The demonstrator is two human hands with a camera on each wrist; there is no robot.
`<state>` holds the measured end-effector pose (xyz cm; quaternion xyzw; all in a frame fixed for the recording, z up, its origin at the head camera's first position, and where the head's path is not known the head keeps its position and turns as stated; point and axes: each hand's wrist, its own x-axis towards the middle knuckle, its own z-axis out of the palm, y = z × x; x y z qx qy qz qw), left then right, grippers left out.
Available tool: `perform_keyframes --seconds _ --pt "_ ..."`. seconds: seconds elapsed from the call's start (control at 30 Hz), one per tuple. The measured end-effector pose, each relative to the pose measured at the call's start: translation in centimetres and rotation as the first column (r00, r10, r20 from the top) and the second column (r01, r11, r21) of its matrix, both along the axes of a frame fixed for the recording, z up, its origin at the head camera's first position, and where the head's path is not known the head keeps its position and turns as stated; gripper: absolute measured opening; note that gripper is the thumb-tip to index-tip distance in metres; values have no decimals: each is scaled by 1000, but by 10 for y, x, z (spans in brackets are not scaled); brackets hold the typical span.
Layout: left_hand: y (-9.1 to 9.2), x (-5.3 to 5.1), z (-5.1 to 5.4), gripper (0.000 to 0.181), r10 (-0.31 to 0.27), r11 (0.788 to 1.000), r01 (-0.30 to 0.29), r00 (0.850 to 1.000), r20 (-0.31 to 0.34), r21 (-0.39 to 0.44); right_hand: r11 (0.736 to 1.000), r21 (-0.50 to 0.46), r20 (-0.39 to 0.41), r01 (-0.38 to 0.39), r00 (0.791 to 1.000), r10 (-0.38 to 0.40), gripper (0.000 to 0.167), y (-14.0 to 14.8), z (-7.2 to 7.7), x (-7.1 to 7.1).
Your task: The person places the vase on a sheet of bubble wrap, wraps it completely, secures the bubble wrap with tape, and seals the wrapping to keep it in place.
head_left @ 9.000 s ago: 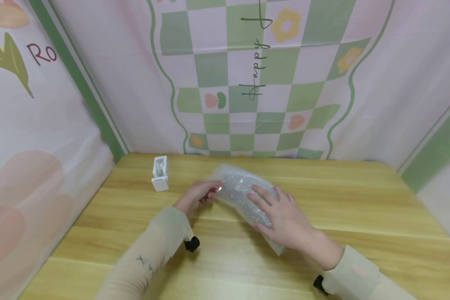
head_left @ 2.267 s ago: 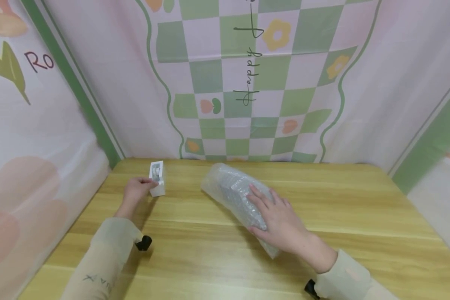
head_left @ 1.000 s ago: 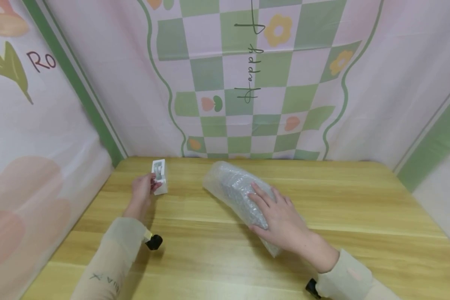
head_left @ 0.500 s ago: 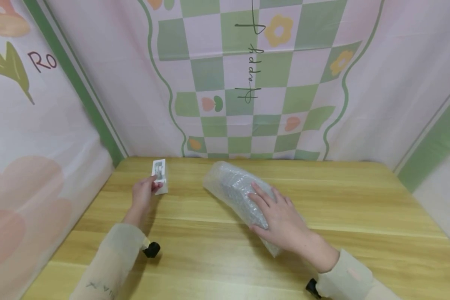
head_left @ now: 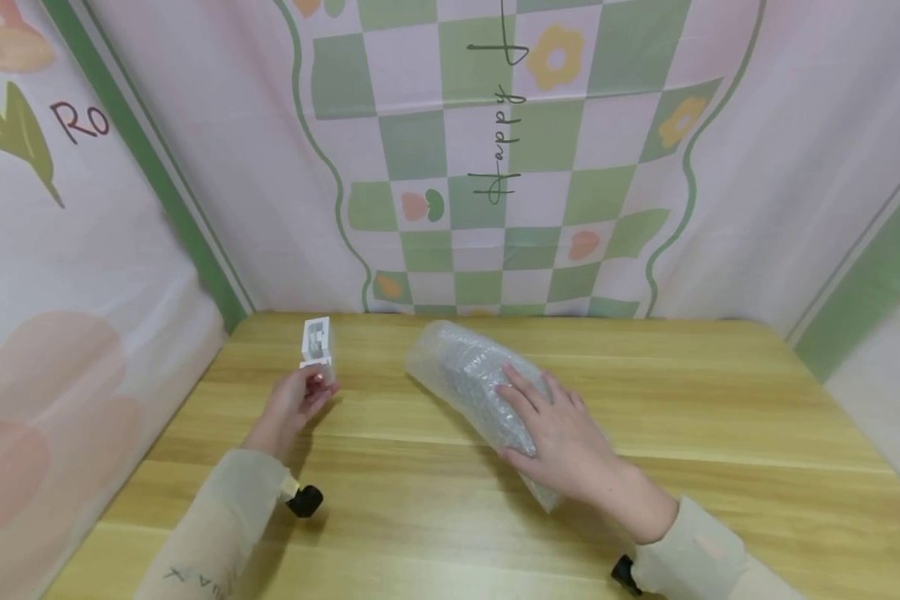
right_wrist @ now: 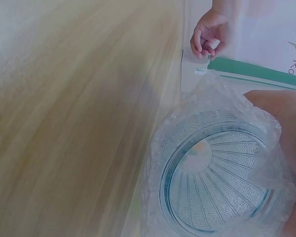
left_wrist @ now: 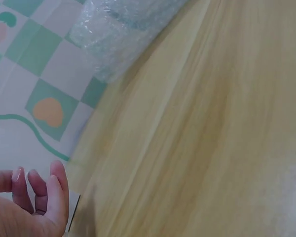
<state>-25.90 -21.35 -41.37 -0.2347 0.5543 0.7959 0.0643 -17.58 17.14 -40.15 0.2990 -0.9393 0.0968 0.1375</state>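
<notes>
My right hand (head_left: 566,437) rests on a bubble-wrapped bundle (head_left: 468,375) lying on the table, its fingers spread over the top. Looking into the bundle's end, the right wrist view shows a ribbed clear glass vessel (right_wrist: 212,180) with a round mouth inside the bubble wrap (right_wrist: 217,101). At the near end of a small white tape dispenser (head_left: 317,337), my left hand (head_left: 294,404) has its fingers curled, thumb and fingertips together. They seem to pinch a thin strip of clear tape, hard to make out. The left wrist view shows this hand (left_wrist: 32,212) too.
The wooden table (head_left: 390,517) meets a printed checkered cloth (head_left: 495,208) along its back edge. Another hanging cloth (head_left: 82,333) closes off the left side. Small black wrist cameras (head_left: 305,501) sit under both sleeves.
Nine seconds ago my left hand was at the bundle's far-left end; it then went over to the tape dispenser. In the last half second it slid toward me. The right hand stays put.
</notes>
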Motion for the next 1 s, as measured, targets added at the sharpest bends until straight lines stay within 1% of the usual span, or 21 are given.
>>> perform_keyframes --seconds 0.07,0.2,0.3,0.4,0.57,0.7,0.83,0.9,1.0 --pt "-1 0 -3 11 -1 1000 2 1000 6 -3 1000 0 1 1 1000 -1 80 0 0 0" --pt "-3 1 -9 13 -13 999 13 1000 -1 -29 1000 -1 7 2 1000 -2 80 -1 0 1" --pt "-4 2 -12 12 -13 999 13 1000 -3 -50 1000 -1 10 0 1000 0 80 -2 0 1" --pt "-6 1 -13 12 -8 998 8 1000 -6 -69 1000 -4 8 -3 1000 3 80 -2 0 1" --pt "-6 -2 -13 11 -11 997 10 1000 -11 -79 1000 -11 0 -4 1000 4 80 -2 -1 1" --pt "-5 -4 -11 12 3 998 -3 1000 -4 -65 1000 -10 -1 -7 1000 7 80 -1 -1 0" --pt "-3 -6 -8 22 10 999 -10 1000 1 -31 1000 -9 -6 -6 1000 6 80 -1 -2 0" --pt "-2 -6 -7 20 7 1000 -7 1000 2 -11 1000 -9 -12 -4 1000 4 80 0 -2 -1" --pt "-2 -7 -5 11 12 1000 -12 1000 11 17 1000 -9 -15 -3 1000 3 81 0 -2 -1"
